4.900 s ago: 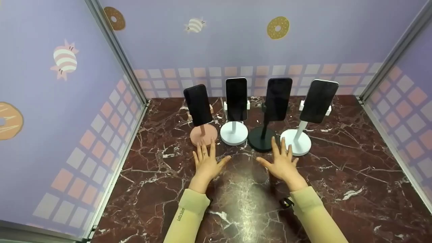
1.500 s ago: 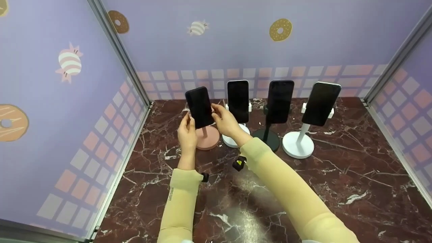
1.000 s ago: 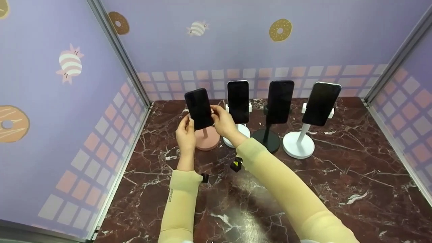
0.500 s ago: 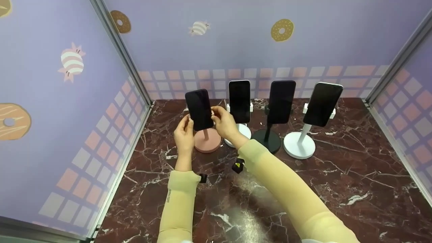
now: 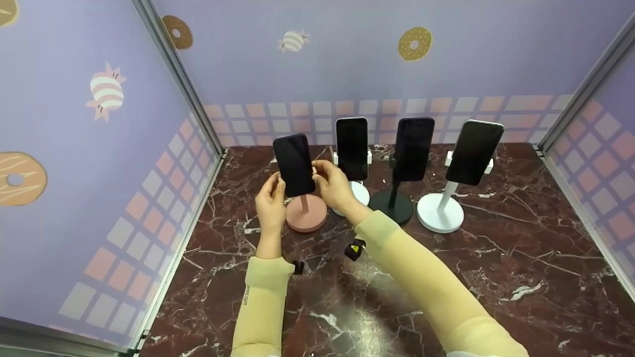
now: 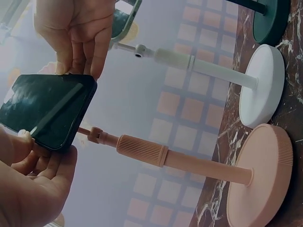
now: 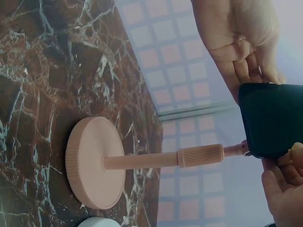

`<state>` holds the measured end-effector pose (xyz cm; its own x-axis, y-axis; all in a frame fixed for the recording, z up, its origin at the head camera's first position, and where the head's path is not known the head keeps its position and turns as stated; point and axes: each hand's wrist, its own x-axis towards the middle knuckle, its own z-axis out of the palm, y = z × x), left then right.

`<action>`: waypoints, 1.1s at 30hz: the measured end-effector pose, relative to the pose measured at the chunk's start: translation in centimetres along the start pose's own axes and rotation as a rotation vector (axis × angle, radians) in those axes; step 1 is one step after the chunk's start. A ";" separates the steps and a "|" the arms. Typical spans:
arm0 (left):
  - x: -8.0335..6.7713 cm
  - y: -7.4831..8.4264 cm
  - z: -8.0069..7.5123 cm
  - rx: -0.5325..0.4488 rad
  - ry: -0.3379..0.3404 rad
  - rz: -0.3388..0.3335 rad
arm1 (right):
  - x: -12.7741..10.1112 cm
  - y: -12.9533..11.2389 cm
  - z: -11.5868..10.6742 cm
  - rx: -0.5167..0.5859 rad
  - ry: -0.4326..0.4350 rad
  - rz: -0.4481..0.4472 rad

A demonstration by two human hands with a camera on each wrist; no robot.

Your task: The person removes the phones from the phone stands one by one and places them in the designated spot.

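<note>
Item: dark phone (image 5: 294, 164), clamped on the pink stand (image 5: 306, 217), at 9 o'clock of the white stand (image 5: 353, 191) on the marble table (image 5: 496, 258). Left hand (image 5: 270, 208) pinches its left edge; right hand (image 5: 335, 185) grips its right edge. Handling, as judged: rigid, smooth, slippery glass, breakable; best held by the long side edges. The top-heavy stand may tip.

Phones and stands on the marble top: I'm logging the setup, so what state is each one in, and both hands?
Leftmost phone: screen dark, on the pink stand, held at both edges.
Pink stand: upright, base on the marble.
Other three phones: screens dark, clamped on their stands, untouched.
Two white stands and black stand: upright.
Left hand: grip on the phone's left edge.
Right hand: grip on its right edge.
</note>
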<state>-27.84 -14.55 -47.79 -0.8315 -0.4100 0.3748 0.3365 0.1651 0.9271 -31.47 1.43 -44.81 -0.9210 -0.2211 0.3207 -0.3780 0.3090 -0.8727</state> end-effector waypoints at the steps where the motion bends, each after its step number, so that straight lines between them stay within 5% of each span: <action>1: -0.1 0.1 0.0 -0.002 0.000 0.007 | -0.2 -0.1 -0.1 0.002 -0.001 0.002; 18: -4.1 2.7 -0.2 -0.089 -0.036 0.047 | -4.0 -1.3 -2.0 0.100 0.004 -0.028; 33: -7.8 4.1 2.5 -0.124 -0.164 0.100 | -8.9 -1.2 -6.7 0.066 0.092 -0.054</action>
<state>-21.06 -8.38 -46.93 -0.8486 -0.2445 0.4691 0.4639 0.0820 0.8821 -23.47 9.24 -44.14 -0.9053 -0.1487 0.3979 -0.4232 0.2366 -0.8746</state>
